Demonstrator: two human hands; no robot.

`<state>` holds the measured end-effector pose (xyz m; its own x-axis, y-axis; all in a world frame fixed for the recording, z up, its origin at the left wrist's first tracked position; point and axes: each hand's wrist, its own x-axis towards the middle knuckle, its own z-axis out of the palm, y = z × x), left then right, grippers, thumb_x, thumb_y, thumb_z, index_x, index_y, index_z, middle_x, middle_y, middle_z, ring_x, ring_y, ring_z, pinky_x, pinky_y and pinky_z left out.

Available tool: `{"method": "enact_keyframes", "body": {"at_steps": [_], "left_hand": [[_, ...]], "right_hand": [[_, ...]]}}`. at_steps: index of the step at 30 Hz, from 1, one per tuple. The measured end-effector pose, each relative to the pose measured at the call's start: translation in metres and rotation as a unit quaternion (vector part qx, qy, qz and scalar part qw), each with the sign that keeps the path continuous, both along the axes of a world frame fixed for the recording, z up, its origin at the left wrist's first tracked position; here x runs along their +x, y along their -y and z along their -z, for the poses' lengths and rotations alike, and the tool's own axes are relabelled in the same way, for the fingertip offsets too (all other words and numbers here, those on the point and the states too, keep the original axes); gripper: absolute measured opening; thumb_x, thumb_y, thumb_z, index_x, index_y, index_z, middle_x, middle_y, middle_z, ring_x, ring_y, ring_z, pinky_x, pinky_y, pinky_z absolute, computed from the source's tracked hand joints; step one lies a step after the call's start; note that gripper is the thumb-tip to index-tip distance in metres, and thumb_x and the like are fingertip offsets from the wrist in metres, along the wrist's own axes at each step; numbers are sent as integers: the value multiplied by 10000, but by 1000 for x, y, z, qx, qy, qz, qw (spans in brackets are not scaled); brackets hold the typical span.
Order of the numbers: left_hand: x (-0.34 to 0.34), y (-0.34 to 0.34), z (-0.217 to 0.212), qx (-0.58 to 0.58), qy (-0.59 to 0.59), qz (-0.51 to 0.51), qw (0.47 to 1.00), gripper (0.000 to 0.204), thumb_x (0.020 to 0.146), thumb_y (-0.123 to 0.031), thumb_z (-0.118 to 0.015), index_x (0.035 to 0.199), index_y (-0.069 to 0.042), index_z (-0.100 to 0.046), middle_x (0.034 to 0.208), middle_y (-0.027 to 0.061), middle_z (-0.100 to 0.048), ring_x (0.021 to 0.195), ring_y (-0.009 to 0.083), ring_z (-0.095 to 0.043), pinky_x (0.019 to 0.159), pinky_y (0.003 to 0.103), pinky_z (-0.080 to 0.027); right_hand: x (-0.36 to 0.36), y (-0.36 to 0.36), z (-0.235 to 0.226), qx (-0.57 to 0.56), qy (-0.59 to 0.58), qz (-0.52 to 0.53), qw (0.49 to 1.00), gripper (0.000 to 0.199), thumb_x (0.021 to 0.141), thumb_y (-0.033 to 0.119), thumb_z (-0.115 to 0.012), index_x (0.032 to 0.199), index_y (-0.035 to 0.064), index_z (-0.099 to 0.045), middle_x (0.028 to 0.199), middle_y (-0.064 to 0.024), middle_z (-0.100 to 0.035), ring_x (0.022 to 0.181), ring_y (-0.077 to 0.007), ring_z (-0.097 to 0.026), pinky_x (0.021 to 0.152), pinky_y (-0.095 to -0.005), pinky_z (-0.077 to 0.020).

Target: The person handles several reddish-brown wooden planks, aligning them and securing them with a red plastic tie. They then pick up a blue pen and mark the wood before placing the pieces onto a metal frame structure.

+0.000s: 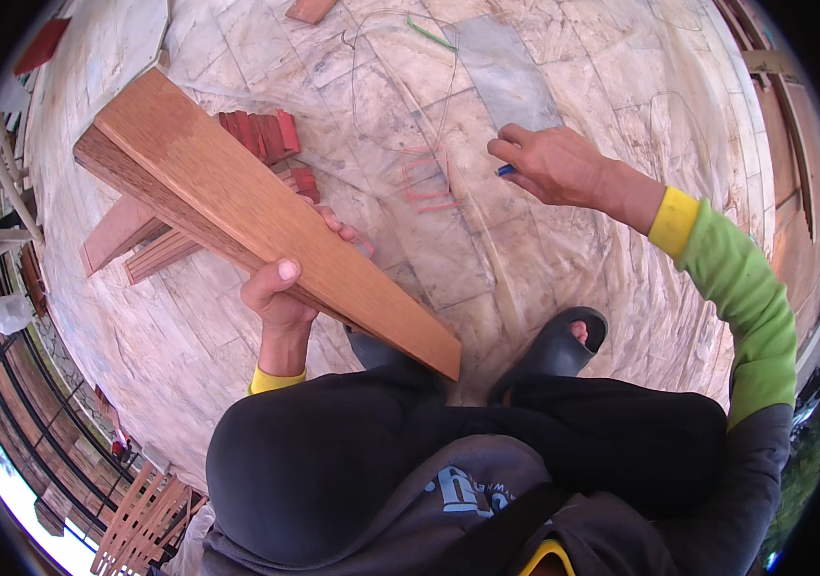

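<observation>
Stone floor [544,240] open ahead; left hand [280,293] grips plank [256,206] edge; right hand [549,163] pinches blue pencil [505,171].

Left hand [280,298] grips a long reddish wooden plank [256,216] from below, thumb up on its near edge, fingers [345,230] wrapped over the far side. Plank runs diagonally, high end toward upper left, low end near the knees. Right hand [549,163] is out over the stone-tiled floor [525,250], closed on a small blue marker [505,170] (only its tip shows). Red rectangle outlines [426,182] are drawn on the floor between the hands. Stack of short red wood pieces [261,134] lies behind the plank. Dark sandal [554,346] on the floor below the right hand. Thin wire loop [405,77] lies farther out.
</observation>
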<state>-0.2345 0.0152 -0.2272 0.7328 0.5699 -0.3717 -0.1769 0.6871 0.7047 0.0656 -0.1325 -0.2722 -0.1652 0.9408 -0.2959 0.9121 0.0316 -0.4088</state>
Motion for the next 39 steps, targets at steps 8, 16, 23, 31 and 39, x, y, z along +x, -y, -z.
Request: {"method": "enact_keyframes", "body": {"at_steps": [8,16,23,31,39], "left_hand": [[-48,3,11,68,-31,-58,996,720,601,-358,-654,1192,4,-460,988,202,-546,931,335,-565,875,440,-484],[-79,2,25,39,-23,-116,992,719,595,-365,-658,1184,0,-469,994,202,-549,927,334,-561,891,452,-469],[-75,6,24,17,-17,-98,995,718,582,-346,-654,1183,0,-469,976,205,-554,914,335,-567,874,450,-474],[-73,13,26,-49,33,-88,994,658,572,-217,-659,1151,29,-468,970,182,-564,917,327,-590,852,434,-492],[-33,14,12,-37,20,-33,999,710,573,-221,-667,1207,11,-445,965,180,-565,899,318,-583,849,420,-493]], "right_hand": [[-63,-62,63,20,27,81,996,267,818,138,-631,1024,22,-507,966,-168,-605,836,-349,-650,683,-437,-534],[-107,-64,50,76,-110,102,986,199,796,85,-588,969,23,-512,936,-178,-602,748,-386,-631,632,-465,-515],[-208,-98,65,51,-139,29,989,230,773,98,-585,972,-10,-541,933,-222,-624,802,-355,-676,638,-412,-543],[-228,-98,82,24,-60,36,997,248,774,112,-592,994,11,-546,986,-207,-591,760,-326,-682,608,-385,-554],[-112,-42,57,11,-134,168,977,252,799,131,-603,1002,20,-504,870,-245,-618,777,-427,-626,656,-495,-493]]}}
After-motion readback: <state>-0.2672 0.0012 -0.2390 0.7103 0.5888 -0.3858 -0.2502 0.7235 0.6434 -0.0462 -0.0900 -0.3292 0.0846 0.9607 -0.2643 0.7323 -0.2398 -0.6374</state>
